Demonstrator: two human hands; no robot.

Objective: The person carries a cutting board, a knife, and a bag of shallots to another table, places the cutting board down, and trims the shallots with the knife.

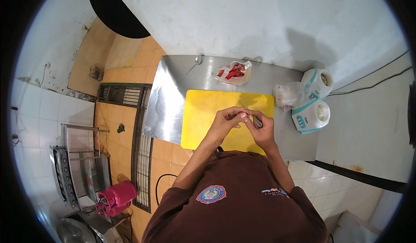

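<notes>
Both my hands meet above the yellow cutting board, fingertips touching. My left hand (227,121) has its thumb and fingers pinched round something too small to make out. In my right hand (261,129) a dark-grey handle-like object (257,122) is held against the palm, while thumb and forefinger meet the left fingertips. Under them lies the yellow cutting board (208,113) on a steel table (167,108). Behind the board sits an open clear plastic bag (242,78) with red pieces (234,71) in it.
A spoon (198,60) lies at the table's back left. On the right stand a clear plastic bag (287,96) and two white-and-teal appliances (313,117). A pink gas cylinder (118,197) and a stove (65,176) are on the floor side, lower left.
</notes>
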